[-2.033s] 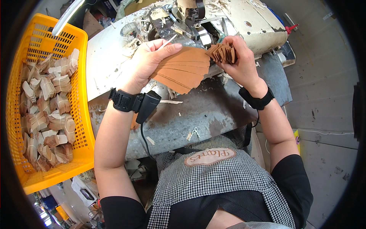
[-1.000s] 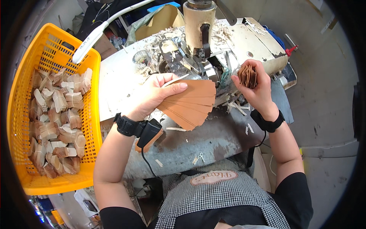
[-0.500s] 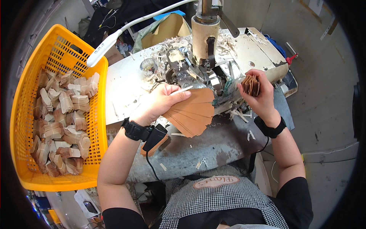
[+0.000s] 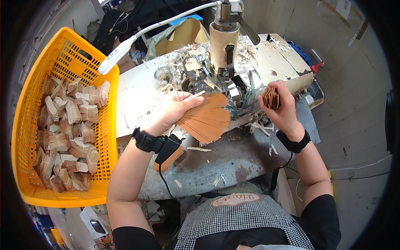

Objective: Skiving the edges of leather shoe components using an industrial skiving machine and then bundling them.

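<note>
Brown on both sides: pinching fanned strips [image 4: 206,119] in left hand [image 4: 171,111] in front of machine post [image 4: 224,46], gripping bundle [image 4: 271,98] in right hand [image 4: 287,111] to its right, now parted from strips, apparently for separate handling.

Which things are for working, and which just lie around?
Probably in the work:
fan of flat brown strips, left hand
stack of small brown pieces, right hand
cream metal machine
yellow plastic basket with tan bundles

Seemingly lying about:
thin pale scraps on the machine
white looped string on the grey worktop
</note>
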Tool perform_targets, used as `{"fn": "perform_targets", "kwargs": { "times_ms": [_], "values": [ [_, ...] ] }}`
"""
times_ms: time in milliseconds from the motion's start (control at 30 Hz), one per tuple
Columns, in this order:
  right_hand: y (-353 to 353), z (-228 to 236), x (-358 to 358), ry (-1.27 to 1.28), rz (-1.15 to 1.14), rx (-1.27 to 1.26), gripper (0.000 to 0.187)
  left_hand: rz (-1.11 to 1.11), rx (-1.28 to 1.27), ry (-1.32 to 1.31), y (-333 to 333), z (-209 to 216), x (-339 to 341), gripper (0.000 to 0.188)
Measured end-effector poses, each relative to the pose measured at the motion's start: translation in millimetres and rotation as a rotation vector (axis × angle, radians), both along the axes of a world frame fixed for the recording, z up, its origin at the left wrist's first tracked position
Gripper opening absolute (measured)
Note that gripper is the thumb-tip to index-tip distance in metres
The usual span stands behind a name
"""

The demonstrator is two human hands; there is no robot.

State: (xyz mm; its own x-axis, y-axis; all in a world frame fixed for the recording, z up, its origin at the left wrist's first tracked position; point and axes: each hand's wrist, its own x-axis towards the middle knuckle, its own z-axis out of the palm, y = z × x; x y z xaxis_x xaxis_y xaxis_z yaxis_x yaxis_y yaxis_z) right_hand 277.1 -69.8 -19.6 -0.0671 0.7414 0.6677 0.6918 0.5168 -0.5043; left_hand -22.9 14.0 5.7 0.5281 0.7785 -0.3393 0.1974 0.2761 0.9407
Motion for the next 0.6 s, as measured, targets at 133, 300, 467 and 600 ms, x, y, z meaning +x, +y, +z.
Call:
{"fn": "perform_targets", "kwargs": {
  "times_ms": [133,300,467,600],
  "values": [
    [10.1,2.5,-6.5,-0.036,0.073,-0.034,0.048,-0.001,-0.007,-0.011,-0.5,1.9,9.7,0.022],
    [31.3,9.5,-23.3,-0.2,0.186,-0.059,0.049,-0.051,0.13,0.089,-4.1,5.8,29.0,0.023],
    [30.3,6.5,-13.4,-0.203,0.166,-0.199,0.055,-0.171,0.076,0.014,-2.0,2.6,7.9,0.021],
    [21.3,9.1,-11.5,-0.014,0.13,-0.182,0.054,-0.107,-0.022,-0.051,0.3,3.8,-3.1,0.02]
  ]
}}
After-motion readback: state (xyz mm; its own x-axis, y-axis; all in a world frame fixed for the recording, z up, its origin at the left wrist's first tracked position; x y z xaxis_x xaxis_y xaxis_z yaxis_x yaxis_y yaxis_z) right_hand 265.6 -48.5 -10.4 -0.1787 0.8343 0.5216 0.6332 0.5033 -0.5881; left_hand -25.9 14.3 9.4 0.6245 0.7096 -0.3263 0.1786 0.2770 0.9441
